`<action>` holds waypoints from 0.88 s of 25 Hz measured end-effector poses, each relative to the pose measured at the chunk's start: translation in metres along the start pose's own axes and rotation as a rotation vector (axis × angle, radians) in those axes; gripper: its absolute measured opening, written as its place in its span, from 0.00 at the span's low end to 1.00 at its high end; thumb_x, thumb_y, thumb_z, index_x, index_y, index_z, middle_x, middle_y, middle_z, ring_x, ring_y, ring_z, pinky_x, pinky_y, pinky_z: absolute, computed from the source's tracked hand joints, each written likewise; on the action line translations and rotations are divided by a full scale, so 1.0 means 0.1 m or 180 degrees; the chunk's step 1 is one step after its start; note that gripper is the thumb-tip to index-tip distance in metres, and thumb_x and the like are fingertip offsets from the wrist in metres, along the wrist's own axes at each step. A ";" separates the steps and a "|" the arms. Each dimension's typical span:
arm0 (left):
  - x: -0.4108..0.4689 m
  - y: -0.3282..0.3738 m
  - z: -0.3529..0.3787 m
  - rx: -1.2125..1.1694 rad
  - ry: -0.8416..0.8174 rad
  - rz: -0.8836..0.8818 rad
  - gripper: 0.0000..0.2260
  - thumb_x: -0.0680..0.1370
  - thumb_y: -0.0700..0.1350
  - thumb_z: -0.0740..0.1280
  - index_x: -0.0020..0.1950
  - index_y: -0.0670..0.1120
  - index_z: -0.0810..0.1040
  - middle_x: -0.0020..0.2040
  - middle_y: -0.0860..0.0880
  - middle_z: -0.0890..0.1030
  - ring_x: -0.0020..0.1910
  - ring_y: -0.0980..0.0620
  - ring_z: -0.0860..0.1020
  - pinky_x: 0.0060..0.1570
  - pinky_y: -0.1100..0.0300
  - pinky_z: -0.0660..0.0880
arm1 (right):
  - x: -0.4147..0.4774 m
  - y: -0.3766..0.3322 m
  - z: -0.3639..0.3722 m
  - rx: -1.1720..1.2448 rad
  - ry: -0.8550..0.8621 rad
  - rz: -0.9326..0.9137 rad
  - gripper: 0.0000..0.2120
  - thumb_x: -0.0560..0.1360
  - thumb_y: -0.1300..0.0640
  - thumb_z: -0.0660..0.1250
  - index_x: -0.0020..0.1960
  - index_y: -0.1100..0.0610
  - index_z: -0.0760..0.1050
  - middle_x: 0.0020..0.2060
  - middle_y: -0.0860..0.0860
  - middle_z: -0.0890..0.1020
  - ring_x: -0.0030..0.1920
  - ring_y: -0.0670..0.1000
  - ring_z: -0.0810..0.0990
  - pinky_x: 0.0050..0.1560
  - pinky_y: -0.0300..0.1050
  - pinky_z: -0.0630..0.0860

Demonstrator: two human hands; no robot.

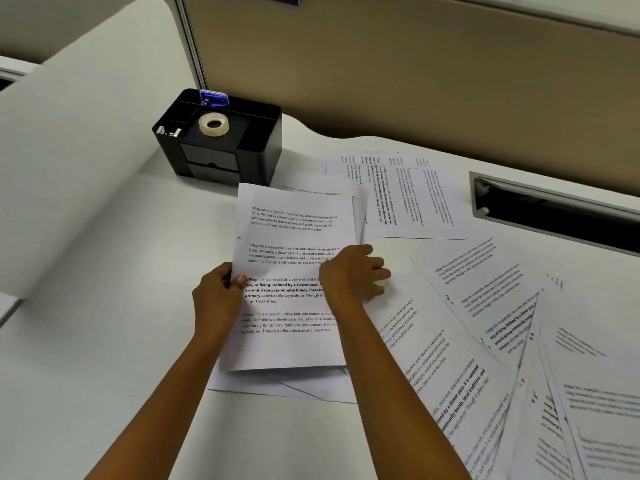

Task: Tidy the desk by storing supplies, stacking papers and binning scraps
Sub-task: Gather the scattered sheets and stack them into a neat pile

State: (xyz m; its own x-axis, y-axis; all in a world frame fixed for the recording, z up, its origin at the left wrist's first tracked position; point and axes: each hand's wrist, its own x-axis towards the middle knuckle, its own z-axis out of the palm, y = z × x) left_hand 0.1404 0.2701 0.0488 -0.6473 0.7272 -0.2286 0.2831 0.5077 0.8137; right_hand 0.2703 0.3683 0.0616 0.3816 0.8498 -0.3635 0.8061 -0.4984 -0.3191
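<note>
A sheaf of printed sheets (291, 237) is lifted a little off the white desk (104, 375), with more loose sheets under its lower edge. My left hand (216, 292) pinches its left edge, thumb on top. My right hand (353, 275) rests on its right edge, fingers curled toward a blank sheet (398, 252) beside it. Many printed papers (485, 306) lie fanned over the right half of the desk. A black desk organiser (221, 161) stands at the back, holding a tape roll (213, 124), a blue item (214, 98) and small metal pieces (168, 130).
A brown partition wall (381, 81) runs behind the desk. A dark cable slot with a grey rim (554, 213) is set into the desk at the right. A curved white divider (86, 150) rises on the left.
</note>
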 end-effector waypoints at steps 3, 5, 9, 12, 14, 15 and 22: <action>0.01 0.01 0.01 -0.0011 -0.0013 0.0004 0.11 0.78 0.39 0.62 0.59 0.44 0.78 0.45 0.50 0.78 0.46 0.50 0.74 0.47 0.60 0.66 | -0.04 -0.02 -0.02 0.0228 -0.0004 -0.0121 0.32 0.69 0.61 0.71 0.66 0.60 0.57 0.61 0.61 0.65 0.58 0.60 0.69 0.54 0.53 0.72; 0.02 0.00 0.01 -0.0012 -0.0003 0.0002 0.11 0.78 0.39 0.62 0.59 0.44 0.78 0.46 0.50 0.78 0.46 0.49 0.74 0.47 0.59 0.67 | -0.03 0.02 -0.07 0.0539 -0.0026 -0.0327 0.30 0.71 0.62 0.69 0.67 0.62 0.57 0.61 0.60 0.69 0.57 0.61 0.74 0.54 0.53 0.74; 0.01 -0.02 0.01 -0.0092 0.0022 -0.0005 0.10 0.78 0.39 0.62 0.58 0.43 0.78 0.45 0.50 0.78 0.45 0.49 0.74 0.46 0.59 0.66 | 0.02 0.27 -0.14 0.1591 -0.0108 -0.0589 0.22 0.72 0.60 0.69 0.61 0.59 0.62 0.55 0.57 0.79 0.51 0.58 0.80 0.51 0.51 0.78; -0.01 -0.05 0.02 -0.0193 0.0074 -0.0013 0.09 0.78 0.40 0.62 0.56 0.44 0.78 0.45 0.50 0.78 0.45 0.49 0.74 0.46 0.59 0.66 | 0.03 0.48 -0.19 0.2207 -0.0276 -0.0521 0.20 0.73 0.58 0.68 0.62 0.58 0.65 0.55 0.56 0.79 0.48 0.53 0.80 0.49 0.47 0.79; -0.01 -0.09 0.01 -0.0323 0.0012 -0.0068 0.08 0.78 0.40 0.62 0.54 0.44 0.78 0.44 0.49 0.79 0.46 0.46 0.76 0.46 0.57 0.69 | 0.00 0.58 -0.23 0.2380 -0.0520 -0.0649 0.20 0.73 0.57 0.69 0.63 0.57 0.67 0.55 0.54 0.79 0.47 0.50 0.79 0.47 0.42 0.77; -0.01 -0.11 -0.01 -0.0538 -0.0096 -0.0116 0.07 0.78 0.41 0.62 0.53 0.45 0.78 0.45 0.49 0.81 0.47 0.45 0.78 0.48 0.55 0.72 | -0.02 0.61 -0.24 0.2402 -0.0631 -0.0797 0.20 0.73 0.56 0.69 0.63 0.56 0.67 0.56 0.53 0.79 0.49 0.50 0.79 0.48 0.42 0.77; -0.14 0.03 -0.20 -0.2061 -0.0765 -0.0250 0.08 0.79 0.42 0.61 0.52 0.48 0.79 0.48 0.51 0.84 0.46 0.52 0.82 0.45 0.58 0.76 | -0.30 0.64 -0.62 0.2467 -0.0361 -0.1696 0.19 0.75 0.58 0.66 0.65 0.51 0.68 0.62 0.50 0.76 0.56 0.46 0.74 0.57 0.45 0.75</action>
State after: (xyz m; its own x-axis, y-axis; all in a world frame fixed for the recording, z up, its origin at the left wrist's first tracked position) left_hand 0.1363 0.2516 0.0648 -0.4528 0.8196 -0.3510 -0.2857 0.2395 0.9279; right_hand 0.3384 0.3217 0.1068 -0.0291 0.9970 -0.0722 0.3211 -0.0591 -0.9452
